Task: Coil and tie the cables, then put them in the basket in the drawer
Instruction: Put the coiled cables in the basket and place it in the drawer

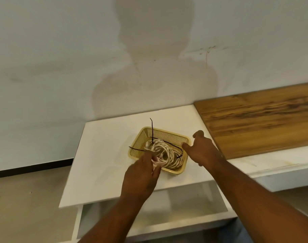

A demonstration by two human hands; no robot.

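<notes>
Nearest the person, under both forearms, a white drawer [184, 204] stands pulled open below the front edge of the bench [100, 155]. Just beyond that edge, the left hand [141, 174] reaches forward with its fingers curled around several strands of the coiled white cables [169, 155], gripping them at the near left corner of the basket [167, 135].

The cables lie bundled inside this yellow perforated plastic basket, which sits on the white bench top between the two hands, not in the drawer. To the right of it, the right hand [202, 151] is held against the basket's right rim, thumb raised and forefinger stretched to the rim. Whether it grips the rim or only touches it cannot be told, as the other fingers are tucked under the palm.

Black cable ties [152, 130] stick out of the coils: one rises upright beyond the left hand's fingers, one juts out sideways just beyond its knuckles, and one lies across the bundle toward the right hand.

Beyond the right hand, a wood-grain panel [255, 123] adjoins the white top. Past both hands stands a pale wall [62, 67] carrying the person's shadow [155, 58], and left of the left hand lies grey floor [26, 199].
</notes>
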